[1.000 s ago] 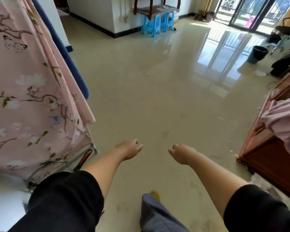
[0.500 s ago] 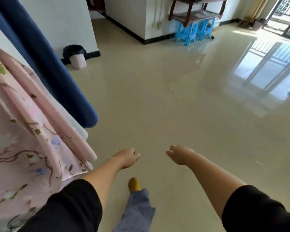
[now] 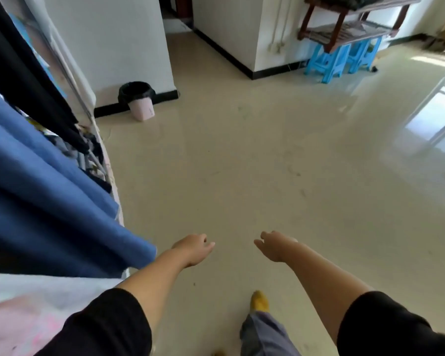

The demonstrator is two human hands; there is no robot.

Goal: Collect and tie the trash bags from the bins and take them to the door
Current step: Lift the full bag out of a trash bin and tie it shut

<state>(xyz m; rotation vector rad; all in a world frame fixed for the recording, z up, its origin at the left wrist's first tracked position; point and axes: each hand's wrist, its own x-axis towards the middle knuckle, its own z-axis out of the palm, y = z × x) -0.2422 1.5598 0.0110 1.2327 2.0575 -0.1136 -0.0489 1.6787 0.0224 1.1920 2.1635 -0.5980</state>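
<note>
A small pink bin (image 3: 142, 111) lined with a black trash bag (image 3: 136, 91) stands on the floor against the white wall, up and to the left of my hands. My left hand (image 3: 194, 249) and my right hand (image 3: 274, 246) reach forward low over the beige floor. Both hold nothing and their fingers are loosely apart. The bin is well beyond them, several steps off.
Hanging blue, black and pink cloths (image 3: 44, 201) crowd the left side. Blue plastic stools (image 3: 329, 61) stand under a wooden rack (image 3: 344, 29) at the back right. A doorway (image 3: 176, 19) opens between two white walls. My foot in a yellow shoe (image 3: 259, 301) is below.
The view has swung left: the glass doors and dark bin at the right are gone, and the pink bin by the wall came into view and is nearer. My hands stay empty.
</note>
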